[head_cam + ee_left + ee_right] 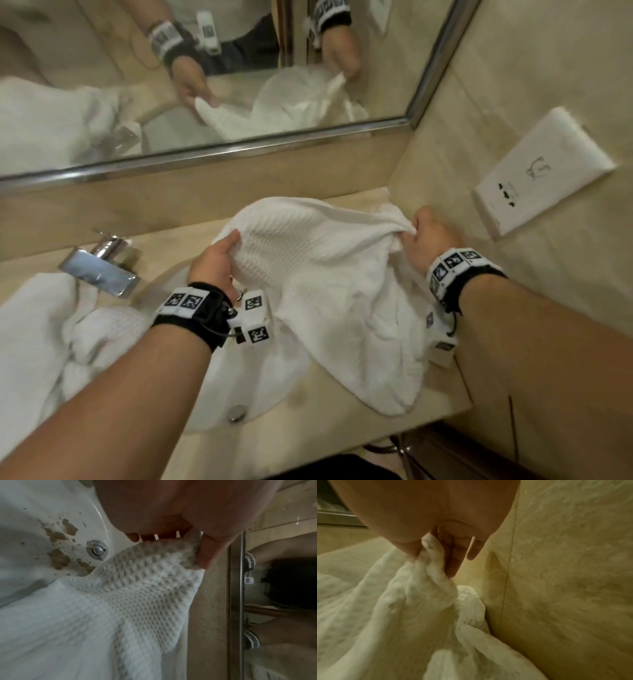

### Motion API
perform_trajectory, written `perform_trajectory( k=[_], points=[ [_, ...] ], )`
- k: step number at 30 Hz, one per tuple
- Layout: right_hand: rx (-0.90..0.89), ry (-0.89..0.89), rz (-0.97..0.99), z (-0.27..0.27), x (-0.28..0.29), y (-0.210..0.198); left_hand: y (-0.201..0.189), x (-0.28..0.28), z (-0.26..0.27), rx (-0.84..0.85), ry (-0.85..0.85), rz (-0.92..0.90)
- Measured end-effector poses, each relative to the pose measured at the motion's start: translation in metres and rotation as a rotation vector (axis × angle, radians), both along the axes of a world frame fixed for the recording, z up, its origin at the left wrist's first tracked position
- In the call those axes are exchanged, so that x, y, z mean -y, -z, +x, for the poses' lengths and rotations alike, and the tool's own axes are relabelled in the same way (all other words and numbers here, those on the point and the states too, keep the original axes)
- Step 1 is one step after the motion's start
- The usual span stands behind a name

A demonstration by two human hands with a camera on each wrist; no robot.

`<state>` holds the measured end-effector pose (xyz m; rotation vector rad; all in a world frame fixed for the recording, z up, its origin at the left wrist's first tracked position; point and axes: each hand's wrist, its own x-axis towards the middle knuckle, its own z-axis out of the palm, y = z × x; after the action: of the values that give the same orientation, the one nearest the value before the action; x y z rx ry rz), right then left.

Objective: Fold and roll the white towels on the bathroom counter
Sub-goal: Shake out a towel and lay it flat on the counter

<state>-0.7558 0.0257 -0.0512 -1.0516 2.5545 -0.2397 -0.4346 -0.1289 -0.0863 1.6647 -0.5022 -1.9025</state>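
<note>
A white waffle-weave towel hangs rumpled between both hands above the beige counter, its lower end trailing toward the front edge. My left hand pinches its left edge between thumb and fingers; the left wrist view shows the thumb pressed on the towel. My right hand grips a bunched corner close to the right wall; in the right wrist view the fingers curl round the towel. A second white towel lies heaped at the left.
A chrome faucet stands behind the white sink, whose drain and brown stains show in the left wrist view. A mirror runs along the back wall. A white socket plate sits on the right wall.
</note>
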Motion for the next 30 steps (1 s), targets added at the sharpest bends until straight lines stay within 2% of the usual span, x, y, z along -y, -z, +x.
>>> perform_trajectory(
  k=[3, 7, 8, 11, 13, 14, 16, 18, 20, 23, 25, 27, 30],
  points=[
    [0.011, -0.129, 0.242, 0.003, -0.007, 0.004, -0.004, -0.003, 0.000, 0.115, 0.050, -0.079],
    [-0.050, -0.416, 0.968, -0.007, -0.031, 0.049, -0.025, -0.009, -0.017, 0.172, 0.191, -0.236],
    [-0.030, -0.439, 1.092, -0.003, -0.039, 0.043, -0.031, -0.009, -0.025, 0.165, 0.219, -0.272],
    [0.162, -0.351, 1.309, 0.027, -0.061, -0.002, -0.049, -0.009, -0.056, 0.133, 0.339, -0.346],
    [0.265, -0.333, 1.366, 0.033, -0.080, -0.001, -0.064, -0.013, -0.082, 0.103, 0.441, -0.371],
    [0.260, -0.340, 1.341, 0.038, -0.087, 0.000, -0.071, -0.016, -0.094, 0.083, 0.479, -0.382],
    [0.187, -0.367, 1.144, 0.038, -0.098, 0.010, -0.083, -0.023, -0.117, 0.037, 0.547, -0.418],
    [0.181, -0.275, 0.776, 0.032, -0.104, 0.015, -0.094, -0.033, -0.135, 0.019, 0.614, -0.461],
    [0.208, -0.145, 0.325, 0.029, -0.106, 0.016, -0.104, -0.049, -0.148, -0.008, 0.670, -0.479],
    [0.384, 0.013, -0.226, 0.046, -0.088, -0.002, -0.109, -0.073, -0.157, -0.101, 0.806, -0.497],
    [0.468, 0.005, -0.350, 0.061, -0.070, -0.018, -0.110, -0.092, -0.157, -0.126, 0.918, -0.516],
    [0.471, -0.052, -0.281, 0.070, -0.055, -0.022, -0.111, -0.107, -0.158, -0.106, 1.004, -0.573],
    [0.475, 0.038, -0.285, 0.076, -0.048, -0.021, -0.107, -0.108, -0.149, -0.044, 0.910, -0.655]
  ],
)
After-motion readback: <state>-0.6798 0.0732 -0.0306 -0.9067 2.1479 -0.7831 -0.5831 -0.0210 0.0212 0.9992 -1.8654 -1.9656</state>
